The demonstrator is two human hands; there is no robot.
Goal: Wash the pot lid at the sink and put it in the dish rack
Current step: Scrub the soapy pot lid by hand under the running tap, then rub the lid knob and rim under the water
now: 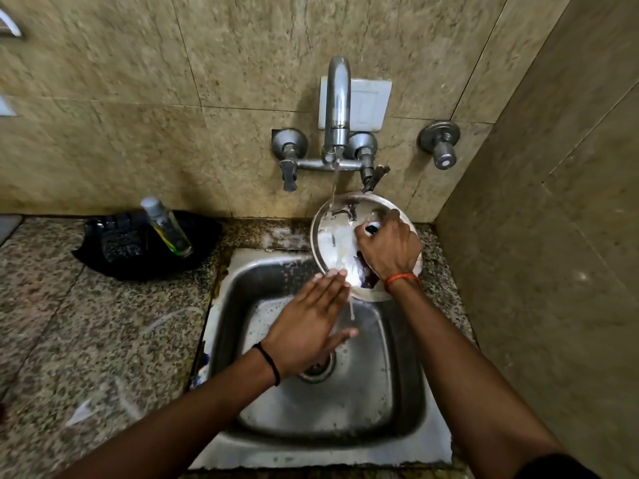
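A round shiny steel pot lid (337, 236) is held tilted over the back right of the steel sink (397, 409). My right hand (389, 248) grips its black knob on the top side. Water runs from the tap (337, 105) onto the lid's upper edge and drips off its lower edge. My left hand (307, 319) is flat with fingers straight, fingertips touching the lid's lower rim, palm under the falling water. No dish rack shows in this view.
A black tray (114, 247) holding a clear bottle (167, 226) sits on the granite counter (86, 340) left of the sink. Two tap valves (289, 157) flank the spout, and a separate valve (441, 145) is on the wall. A tiled side wall (553, 236) closes the right.
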